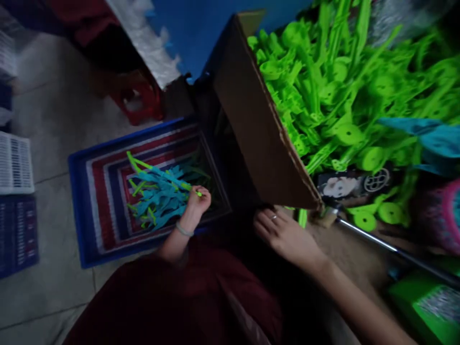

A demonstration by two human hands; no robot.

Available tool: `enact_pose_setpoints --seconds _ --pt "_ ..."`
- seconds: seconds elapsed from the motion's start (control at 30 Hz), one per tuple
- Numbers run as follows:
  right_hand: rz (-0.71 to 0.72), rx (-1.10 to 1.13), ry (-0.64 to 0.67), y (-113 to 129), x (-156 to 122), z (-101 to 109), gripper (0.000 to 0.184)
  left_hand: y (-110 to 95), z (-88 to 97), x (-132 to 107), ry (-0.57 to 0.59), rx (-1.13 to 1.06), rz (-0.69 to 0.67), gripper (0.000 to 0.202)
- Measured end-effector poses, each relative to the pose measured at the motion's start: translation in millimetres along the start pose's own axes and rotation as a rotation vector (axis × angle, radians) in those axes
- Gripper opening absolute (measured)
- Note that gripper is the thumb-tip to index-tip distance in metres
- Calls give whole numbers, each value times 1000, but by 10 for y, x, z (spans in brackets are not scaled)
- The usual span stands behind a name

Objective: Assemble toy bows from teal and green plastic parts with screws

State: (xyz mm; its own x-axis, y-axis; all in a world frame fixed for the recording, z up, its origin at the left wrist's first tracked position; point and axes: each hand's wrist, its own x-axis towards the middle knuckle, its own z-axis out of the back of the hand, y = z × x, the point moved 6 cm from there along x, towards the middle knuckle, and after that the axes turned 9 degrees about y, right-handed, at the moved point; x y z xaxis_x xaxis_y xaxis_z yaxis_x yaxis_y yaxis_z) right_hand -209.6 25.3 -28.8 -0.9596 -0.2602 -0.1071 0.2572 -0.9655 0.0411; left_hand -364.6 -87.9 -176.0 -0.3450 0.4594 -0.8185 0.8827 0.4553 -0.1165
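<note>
My left hand (200, 199) is closed around the end of a long, thin green-and-blue plastic piece (168, 178). It is above a blue-rimmed tray (79, 215) with a striped lining. In that tray lies a pile of blue and green plastic pieces (158, 203). My right hand (283, 235), with a ring on one finger, lies at the table edge beside the lower corner of a cardboard box (251, 120). Its fingers are loosely stretched and I see nothing in them. Bright green plastic pieces (334, 96) with round, holed ends are heaped beyond the cardboard wall.
A metal rod (373, 237) lies on the table to the right, near a green box (427, 302) and a pink-rimmed object (447, 215). A red stool (140, 103) stands behind the tray. White crates (16, 163) are at the far left on the tiled floor.
</note>
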Motion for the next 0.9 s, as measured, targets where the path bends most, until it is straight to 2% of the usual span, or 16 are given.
enact_pose_setpoints --seconds 0.07,0.13,0.2,0.3,0.4,0.5,0.6,0.7,0.77,0.83,0.9 --pt "-153 173 -40 104 47 105 21 269 157 -436 22 28 6 17" --pt "-394 493 -43 224 71 96 28 637 267 -852 69 95 18 17" --pt "-570 779 115 422 98 -95 30 1028 397 -1204 111 189 21 25" --pt "-614 944 414 712 104 -414 31 1534 629 -1513 151 385 31 28" --pt "-579 991 474 812 -11 -521 45 1822 769 -1598 208 594 17 25" --pt "-578 1010 412 840 -251 -349 53 1867 709 -1691 365 768 -24 22" --pt "-610 1045 284 862 -612 22 51 1790 561 -1920 646 939 21 35" --pt "-654 1065 164 901 -1102 358 43 1629 462 -2086 897 1155 79 43" --pt "-698 1026 110 945 -1466 490 40 1457 345 -2025 950 1262 12 45" --pt "-720 1007 85 1021 -1805 542 38 1349 140 -1871 967 1308 -57 56" --pt "-678 1052 90 1140 -2078 541 38 1443 -119 -1759 1100 1364 -32 78"
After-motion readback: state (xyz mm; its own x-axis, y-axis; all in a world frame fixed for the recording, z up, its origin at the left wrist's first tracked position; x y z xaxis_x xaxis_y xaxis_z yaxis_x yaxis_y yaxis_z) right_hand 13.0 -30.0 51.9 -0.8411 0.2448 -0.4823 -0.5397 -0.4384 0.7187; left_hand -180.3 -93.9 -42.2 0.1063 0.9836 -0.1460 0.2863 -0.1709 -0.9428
